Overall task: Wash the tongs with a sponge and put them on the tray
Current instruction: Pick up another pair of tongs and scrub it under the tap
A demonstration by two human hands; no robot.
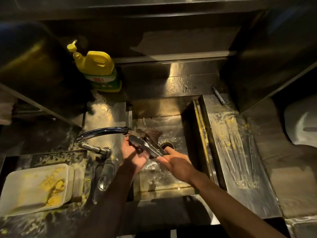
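Note:
Metal tongs point(148, 146) lie slanted over the sink point(188, 127), their jaws just under the faucet spout point(103, 131). My left hand point(133, 156) cups and grips the jaw end from below; something dark sits between palm and tongs, and I cannot tell whether it is a sponge. My right hand point(177, 164) grips the handle end, index finger stretched along it. A dark reddish patch point(155, 132) lies on the sink floor behind the tongs. A white tray point(25, 191) smeared with yellow crumbs sits at the front left.
A yellow dish-soap bottle point(98, 69) stands at the back left. The drain point(167, 145) lies right of the tongs. The steel draining board point(240, 152) on the right has yellow smears. A thin dark stick point(218, 95) lies behind it. The counter around the faucet is wet and spattered.

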